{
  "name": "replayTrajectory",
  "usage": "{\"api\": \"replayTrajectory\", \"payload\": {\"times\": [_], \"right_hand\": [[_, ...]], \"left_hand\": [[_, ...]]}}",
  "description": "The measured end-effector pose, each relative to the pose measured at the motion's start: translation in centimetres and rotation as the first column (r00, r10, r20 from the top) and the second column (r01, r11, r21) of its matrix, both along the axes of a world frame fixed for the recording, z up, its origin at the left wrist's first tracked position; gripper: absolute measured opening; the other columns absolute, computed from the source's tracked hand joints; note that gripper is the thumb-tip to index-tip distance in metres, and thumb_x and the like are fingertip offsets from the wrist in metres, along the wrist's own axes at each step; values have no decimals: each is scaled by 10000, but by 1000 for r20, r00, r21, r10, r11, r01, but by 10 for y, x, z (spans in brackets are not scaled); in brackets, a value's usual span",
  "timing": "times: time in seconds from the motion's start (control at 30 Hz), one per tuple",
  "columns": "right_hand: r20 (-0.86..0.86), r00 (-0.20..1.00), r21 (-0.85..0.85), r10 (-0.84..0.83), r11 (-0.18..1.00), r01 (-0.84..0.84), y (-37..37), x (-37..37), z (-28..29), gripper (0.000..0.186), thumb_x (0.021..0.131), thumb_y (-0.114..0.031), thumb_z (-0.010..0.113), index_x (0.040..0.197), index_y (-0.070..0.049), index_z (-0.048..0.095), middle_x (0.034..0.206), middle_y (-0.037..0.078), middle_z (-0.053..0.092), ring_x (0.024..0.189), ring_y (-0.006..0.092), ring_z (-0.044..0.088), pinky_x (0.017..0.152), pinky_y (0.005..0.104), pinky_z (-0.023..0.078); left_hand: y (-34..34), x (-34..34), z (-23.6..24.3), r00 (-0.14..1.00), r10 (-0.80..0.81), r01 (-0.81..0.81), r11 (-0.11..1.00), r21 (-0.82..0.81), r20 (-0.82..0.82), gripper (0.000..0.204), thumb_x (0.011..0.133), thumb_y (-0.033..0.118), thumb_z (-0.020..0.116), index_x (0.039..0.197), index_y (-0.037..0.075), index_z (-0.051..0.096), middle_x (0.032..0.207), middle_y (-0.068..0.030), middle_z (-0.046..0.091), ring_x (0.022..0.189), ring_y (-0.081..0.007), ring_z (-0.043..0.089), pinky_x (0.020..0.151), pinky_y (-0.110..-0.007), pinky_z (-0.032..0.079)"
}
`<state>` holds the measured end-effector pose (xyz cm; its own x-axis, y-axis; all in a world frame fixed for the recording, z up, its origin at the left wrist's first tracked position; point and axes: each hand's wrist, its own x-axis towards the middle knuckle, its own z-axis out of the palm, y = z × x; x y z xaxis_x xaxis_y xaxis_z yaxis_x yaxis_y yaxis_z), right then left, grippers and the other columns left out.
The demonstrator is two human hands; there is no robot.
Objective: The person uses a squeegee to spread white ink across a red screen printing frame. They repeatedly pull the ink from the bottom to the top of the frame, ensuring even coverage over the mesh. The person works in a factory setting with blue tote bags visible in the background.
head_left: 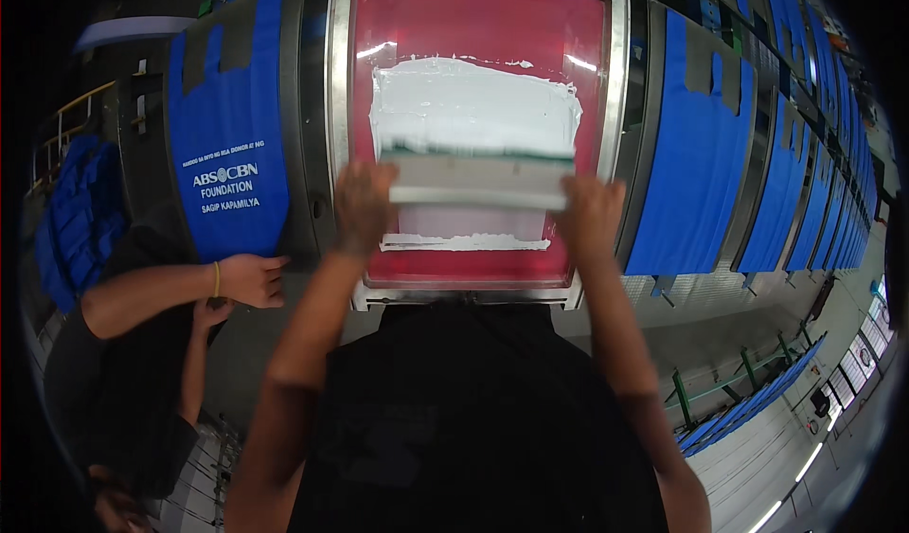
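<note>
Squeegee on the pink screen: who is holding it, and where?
Both hands hold the long pale squeegee by its ends: left hand on the left end, right hand on the right, over the metal-framed pink screen.

screen mesh (478,22): magenta-pink in a silver metal frame | ink (473,107): white, smeared across the mesh | squeegee (478,181): pale grey with green edge | bags (232,154): royal blue, white lettering | table (312,107): dark grey

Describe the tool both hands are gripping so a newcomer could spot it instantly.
Find the metal-framed pink screen at centre. On it, just below the white ink patch, lies a long pale squeegee, held at its ends by the left hand and right hand. Nothing else there is a straight bar.
</note>
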<state>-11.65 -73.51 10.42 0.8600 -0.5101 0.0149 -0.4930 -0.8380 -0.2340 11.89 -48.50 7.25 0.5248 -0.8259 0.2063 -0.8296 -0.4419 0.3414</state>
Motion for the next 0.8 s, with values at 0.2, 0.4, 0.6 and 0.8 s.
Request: {"api": "replayTrajectory", "payload": {"times": [0.2, 0.4, 0.6, 0.8], "right_hand": [[-143, 990, -17, 22, 1000, -24, -71, 89, 41, 337, 653, -267, 849, 901, -76, 721, 794, 126, 708, 719, 310, 654, 800, 378, 412], [-31, 999, 113, 10, 994, -7, 47, -35, 48, 354, 568, -39, 795, 888, -108, 660, 868, 47, 688, 829, 257, 648, 840, 467, 396], [44, 999, 52, 4, 999, -7, 46, -38, 0, 392, 558, -35, 787, 914, -105, 640, 897, 55, 653, 886, 258, 631, 871, 479, 411], [-99, 995, -48, -2, 999, -2, -65, 82, 29, 212, 657, -219, 804, 808, -93, 722, 766, 129, 706, 678, 318, 644, 787, 412, 406]], "left_hand": [[-95, 95, 53, 933, 55, 57, 953, 298, -355, 209, 766, 177, 798, 955, 129, 723, 907, -144, 695, 889, -355, 664, 766, -411, 543], [70, -53, 32, 978, 8, 32, 982, 188, -208, 266, 738, 129, 728, 998, 76, 704, 913, -86, 673, 924, -291, 638, 945, -459, 454], [42, -37, 16, 1000, -6, 7, 996, 84, -14, 247, 712, 75, 696, 959, 71, 697, 865, -69, 629, 882, -267, 607, 912, -483, 445], [-91, 96, 42, 967, -80, 140, 961, 240, -243, 236, 714, 174, 817, 906, 92, 706, 890, -113, 698, 834, -315, 664, 850, -417, 468]]}}
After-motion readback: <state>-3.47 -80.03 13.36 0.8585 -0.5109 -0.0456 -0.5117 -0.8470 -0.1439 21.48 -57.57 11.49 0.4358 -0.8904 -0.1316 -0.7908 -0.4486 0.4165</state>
